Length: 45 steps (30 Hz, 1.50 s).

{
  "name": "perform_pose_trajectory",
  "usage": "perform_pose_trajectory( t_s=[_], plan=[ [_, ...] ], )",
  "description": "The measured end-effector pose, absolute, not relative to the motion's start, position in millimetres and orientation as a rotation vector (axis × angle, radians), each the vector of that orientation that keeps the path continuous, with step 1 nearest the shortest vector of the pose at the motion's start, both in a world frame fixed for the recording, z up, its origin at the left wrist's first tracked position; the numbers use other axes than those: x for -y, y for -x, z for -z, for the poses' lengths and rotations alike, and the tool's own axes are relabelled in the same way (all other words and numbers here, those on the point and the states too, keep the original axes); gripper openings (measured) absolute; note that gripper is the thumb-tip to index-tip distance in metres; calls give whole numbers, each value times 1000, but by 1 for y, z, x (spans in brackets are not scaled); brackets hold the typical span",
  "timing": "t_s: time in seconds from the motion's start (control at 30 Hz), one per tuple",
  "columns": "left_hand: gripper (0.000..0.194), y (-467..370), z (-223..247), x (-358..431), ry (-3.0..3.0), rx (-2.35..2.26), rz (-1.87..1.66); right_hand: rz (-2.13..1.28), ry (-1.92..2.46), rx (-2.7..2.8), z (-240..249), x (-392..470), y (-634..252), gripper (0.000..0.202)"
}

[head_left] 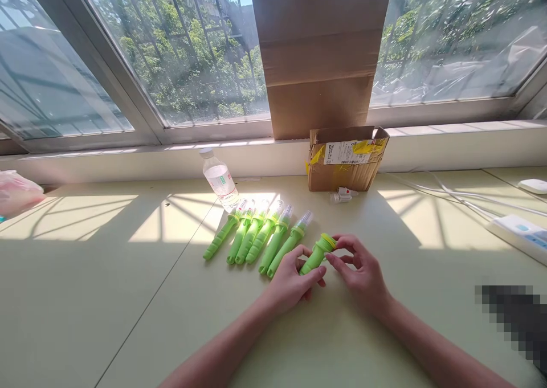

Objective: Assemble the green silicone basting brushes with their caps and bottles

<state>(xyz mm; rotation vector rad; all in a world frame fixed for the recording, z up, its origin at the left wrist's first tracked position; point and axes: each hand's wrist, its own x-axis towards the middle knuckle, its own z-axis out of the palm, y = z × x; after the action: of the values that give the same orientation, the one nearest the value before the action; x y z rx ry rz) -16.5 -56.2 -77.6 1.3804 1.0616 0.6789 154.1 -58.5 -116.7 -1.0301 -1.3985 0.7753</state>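
Observation:
My left hand (pixel 297 277) is closed around a green plastic handle (pixel 317 256) with ridged sides, which it holds tilted just above the table. At the handle's upper end is a yellow ring (pixel 328 240); no clear cap shows there. The thumb and fingers of my right hand (pixel 356 268) pinch the handle close to that ring. Left of my hands lies a slanting row of several green handles (pixel 255 237), each topped with a clear cap. Two small clear pieces (pixel 342 195) lie by the box, one with a red spot.
An open cardboard box (pixel 342 174) with yellow tape stands against the sill. A clear bottle (pixel 220 178) with a white cap stands behind the row. On the right are a white power strip (pixel 519 234) and cables (pixel 453 191). A plastic bag (pixel 17 194) lies far left.

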Motion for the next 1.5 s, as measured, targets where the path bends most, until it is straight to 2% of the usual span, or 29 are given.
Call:
perform_pose_trajectory(
  t_s=[0.33, 0.73, 1.07, 1.5],
  plan=[
    [29, 16, 82, 56, -1359, -1032, -737, -719, 919, 1447, 116, 61, -156, 9],
    [36, 19, 82, 55, -1368, -1029, -698, -731, 931, 1484, 116, 61, -158, 3],
    [39, 19, 85, 54, -1378, -1014, -700, -690, 933, 1524, 117, 61, -155, 17],
    [40, 19, 87, 53, -1400, -971, -656, -540, 973, 1532, 122, 61, -153, 15]
  ],
)
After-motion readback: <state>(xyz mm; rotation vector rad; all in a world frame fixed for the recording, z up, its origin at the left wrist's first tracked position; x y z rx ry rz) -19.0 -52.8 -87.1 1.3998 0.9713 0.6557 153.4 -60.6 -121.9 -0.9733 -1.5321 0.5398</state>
